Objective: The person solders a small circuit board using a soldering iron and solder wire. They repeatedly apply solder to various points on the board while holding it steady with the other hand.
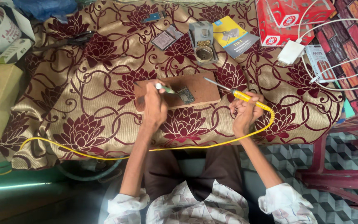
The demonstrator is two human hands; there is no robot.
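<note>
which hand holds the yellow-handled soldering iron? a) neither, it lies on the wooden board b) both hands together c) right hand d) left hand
c: the right hand grips the yellow soldering iron, its metal tip pointing up and left over the edge of the wooden board, while the left hand holds a slim tool at the small circuit board.

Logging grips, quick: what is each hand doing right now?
Left hand: closed on tweezers.
Right hand: closed on yellow soldering iron.
</note>
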